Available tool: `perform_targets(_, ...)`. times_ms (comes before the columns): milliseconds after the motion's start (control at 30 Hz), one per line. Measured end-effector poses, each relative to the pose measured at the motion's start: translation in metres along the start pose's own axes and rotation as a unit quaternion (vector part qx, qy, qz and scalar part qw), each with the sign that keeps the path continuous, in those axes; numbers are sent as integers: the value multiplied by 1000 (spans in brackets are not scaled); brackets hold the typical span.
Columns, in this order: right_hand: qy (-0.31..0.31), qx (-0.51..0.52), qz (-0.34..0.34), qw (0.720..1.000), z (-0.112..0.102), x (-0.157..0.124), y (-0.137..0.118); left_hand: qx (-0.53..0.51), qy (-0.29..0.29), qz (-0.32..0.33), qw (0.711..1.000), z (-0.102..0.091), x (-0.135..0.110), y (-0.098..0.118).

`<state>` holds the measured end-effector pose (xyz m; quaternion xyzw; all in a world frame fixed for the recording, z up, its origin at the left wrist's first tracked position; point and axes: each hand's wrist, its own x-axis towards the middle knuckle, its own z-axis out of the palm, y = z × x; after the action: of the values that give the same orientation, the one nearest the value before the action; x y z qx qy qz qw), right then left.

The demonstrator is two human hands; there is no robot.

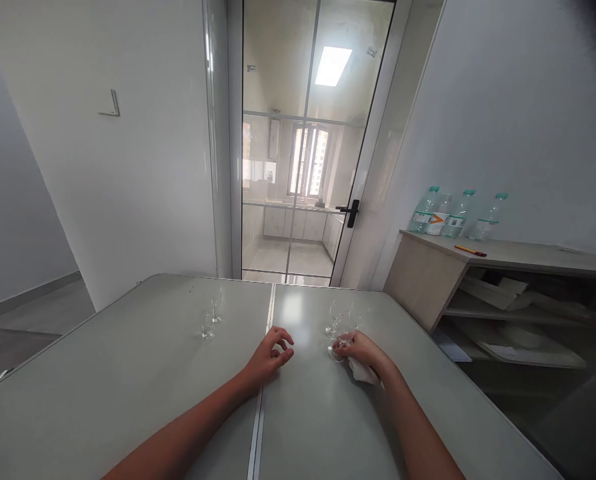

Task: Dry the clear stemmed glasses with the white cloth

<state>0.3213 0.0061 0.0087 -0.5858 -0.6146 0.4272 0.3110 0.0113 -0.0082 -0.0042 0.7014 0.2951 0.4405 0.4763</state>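
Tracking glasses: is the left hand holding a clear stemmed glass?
No: the bare left hand, loosely curled, holds nothing visible over the grey tabletop.

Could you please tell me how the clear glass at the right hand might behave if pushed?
The clear glass looks thin and transparent, so it is probably fragile. Its round foot suggests it could roll if tipped over. The table looks smooth, so the glass might slide rather easily.
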Motion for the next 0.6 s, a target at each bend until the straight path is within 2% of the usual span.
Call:
perform_targets(300, 53, 15, 13, 998, 2, 0, 0, 14, -7, -10, 1000, 0, 0, 2)
perform_targets(600, 65, 15, 20, 998, 2, 2, 4, 10, -6, -4, 1000, 0, 1, 0)
